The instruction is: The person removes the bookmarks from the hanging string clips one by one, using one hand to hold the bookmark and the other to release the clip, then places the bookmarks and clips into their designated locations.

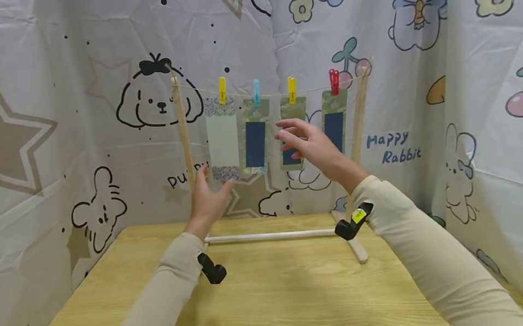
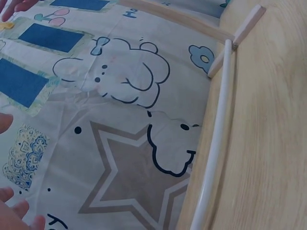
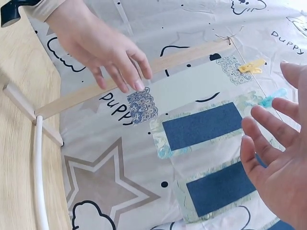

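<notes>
A pale card with blue patterned ends (image 1: 223, 140) hangs on a string from a yellow clothespin (image 1: 222, 91). My left hand (image 1: 209, 197) is at its lower left corner, fingers spread and holding nothing; I cannot tell whether a fingertip touches it. To its right hang several green-edged cards with dark blue centres, among them one (image 1: 255, 144) under a light blue clothespin (image 1: 256, 92). My right hand (image 1: 310, 143), fingers loosely bent and holding nothing, is in front of the third card (image 1: 293, 159), under another yellow clothespin (image 1: 291, 90). A red clothespin (image 1: 334, 82) holds the rightmost card (image 1: 335, 131).
The string runs between two wooden posts, left (image 1: 182, 124) and right (image 1: 359, 111). A white rod (image 1: 271, 235) joins the stand low down, and a wooden foot (image 1: 358, 249) lies at right on the wooden table (image 1: 279, 298). Printed curtains (image 1: 78, 55) surround it.
</notes>
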The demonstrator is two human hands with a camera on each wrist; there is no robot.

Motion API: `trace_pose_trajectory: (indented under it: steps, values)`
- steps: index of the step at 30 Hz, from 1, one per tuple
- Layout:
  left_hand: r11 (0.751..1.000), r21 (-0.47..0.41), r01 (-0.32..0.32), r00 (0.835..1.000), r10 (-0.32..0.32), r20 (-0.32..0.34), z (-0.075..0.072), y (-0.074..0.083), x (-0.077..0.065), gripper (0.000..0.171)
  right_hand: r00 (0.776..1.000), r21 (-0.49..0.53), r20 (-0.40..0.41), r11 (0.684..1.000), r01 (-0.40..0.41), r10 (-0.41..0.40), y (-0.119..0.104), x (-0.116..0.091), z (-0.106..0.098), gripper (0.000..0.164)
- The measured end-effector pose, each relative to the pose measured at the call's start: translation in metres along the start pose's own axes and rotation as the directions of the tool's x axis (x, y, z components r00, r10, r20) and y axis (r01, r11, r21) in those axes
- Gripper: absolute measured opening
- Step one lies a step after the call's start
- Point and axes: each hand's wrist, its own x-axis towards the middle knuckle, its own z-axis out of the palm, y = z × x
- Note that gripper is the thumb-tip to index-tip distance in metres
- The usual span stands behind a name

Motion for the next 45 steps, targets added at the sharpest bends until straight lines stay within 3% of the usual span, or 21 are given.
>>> trace_pose_trajectory:
  steps: [13,21,29,36,45]
  values:
    - [0.996,-0.087,0.004,0.999,-0.009,-0.05,0.004,-0.006,0.016,0.081,1.0,0.087,-0.024,0.996,0.009,-0.007,-0.01,0.032,0.015,0.049]
    - [0.985,-0.173,0.016,0.998,-0.025,-0.053,0.007,-0.008,0.022,0.078,0.997,0.104,-0.057,0.993,0.061,-0.055,-0.02,0.05,0.021,0.048]
    - [0.969,-0.245,0.038,0.998,-0.051,-0.044,0.009,-0.01,0.031,0.074,0.992,0.087,-0.099,0.993,0.082,-0.073,-0.032,0.065,0.027,0.045]
    - [0.959,-0.274,0.067,0.996,-0.08,-0.035,0.014,-0.011,0.029,0.074,0.992,0.05,-0.097,0.995,0.09,-0.085,-0.037,0.076,0.032,0.046]
    - [0.921,-0.387,0.053,0.991,-0.096,-0.093,0.015,-0.014,0.031,0.057,0.986,0.055,-0.133,0.993,0.108,-0.1,-0.041,0.096,0.04,0.046]
